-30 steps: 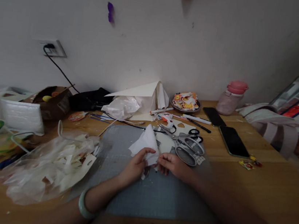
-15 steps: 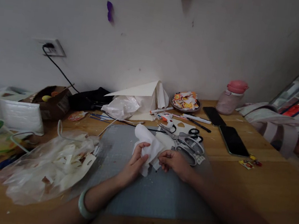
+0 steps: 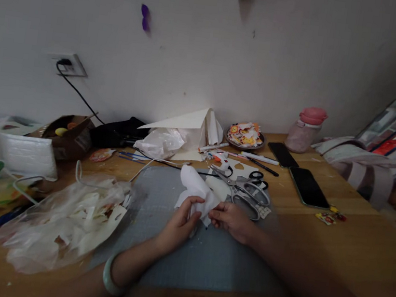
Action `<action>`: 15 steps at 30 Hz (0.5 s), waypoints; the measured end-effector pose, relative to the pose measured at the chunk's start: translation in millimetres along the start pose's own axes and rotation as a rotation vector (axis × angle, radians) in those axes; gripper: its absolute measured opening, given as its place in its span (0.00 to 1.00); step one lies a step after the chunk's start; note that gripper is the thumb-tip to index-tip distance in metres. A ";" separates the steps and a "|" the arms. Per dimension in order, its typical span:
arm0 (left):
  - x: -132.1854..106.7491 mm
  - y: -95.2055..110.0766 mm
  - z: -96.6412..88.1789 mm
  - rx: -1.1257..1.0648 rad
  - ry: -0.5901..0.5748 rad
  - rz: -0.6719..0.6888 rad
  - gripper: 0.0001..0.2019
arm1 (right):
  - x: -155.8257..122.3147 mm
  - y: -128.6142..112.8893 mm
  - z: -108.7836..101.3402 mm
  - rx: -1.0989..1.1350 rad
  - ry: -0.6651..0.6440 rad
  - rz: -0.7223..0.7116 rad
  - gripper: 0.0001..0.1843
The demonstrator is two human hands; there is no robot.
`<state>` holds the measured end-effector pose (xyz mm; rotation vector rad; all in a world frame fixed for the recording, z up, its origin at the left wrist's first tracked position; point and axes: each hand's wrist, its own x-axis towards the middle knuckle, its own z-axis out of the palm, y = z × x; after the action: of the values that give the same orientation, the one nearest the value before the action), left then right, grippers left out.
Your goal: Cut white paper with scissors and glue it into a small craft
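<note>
A thin white sheet [image 3: 193,181], which looks like soft paper or cloth, is curled up between my two hands over a grey mat [image 3: 205,261]. My left hand [image 3: 183,222] holds it from the left, fingers wrapped behind and thumb in front. On the right, my right hand [image 3: 230,219] pinches the sheet's lower right edge between thumb and fingertips. Just behind that hand lie large grey-handled scissors [image 3: 246,196] and a smaller pair with black handles [image 3: 259,177]. The parts of the sheet behind my left fingers are hidden.
A clear plastic bag [image 3: 44,235] of scraps lies to the left, near a cardboard box [image 3: 75,137]. Toward the wall are a glue gun [image 3: 223,159], several pens, and a bowl [image 3: 244,145] of cut-outs. Two phones [image 3: 308,187] and a pink bottle [image 3: 304,131] stand at right.
My left hand has shifted slightly right, closer to my right hand, and covers more of the sheet's lower part. The right hand keeps its pinch at nearly the same spot.
</note>
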<state>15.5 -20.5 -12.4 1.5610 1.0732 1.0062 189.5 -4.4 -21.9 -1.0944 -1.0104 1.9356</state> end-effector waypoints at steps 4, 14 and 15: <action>-1.1 -0.2 1.7 -0.164 -0.019 -0.073 0.12 | -2.2 1.3 2.7 0.010 -0.057 -0.003 0.19; -3.7 8.6 5.7 -0.850 -0.030 -0.313 0.21 | -12.4 -0.1 13.3 0.233 -0.201 0.005 0.17; -3.0 9.5 5.5 -0.865 -0.006 -0.318 0.21 | -12.5 -0.9 13.2 0.266 -0.212 0.011 0.17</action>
<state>21.4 -26.3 -4.7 0.6685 0.6935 1.0390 183.1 -18.3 -12.0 -0.7597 -0.8260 2.1560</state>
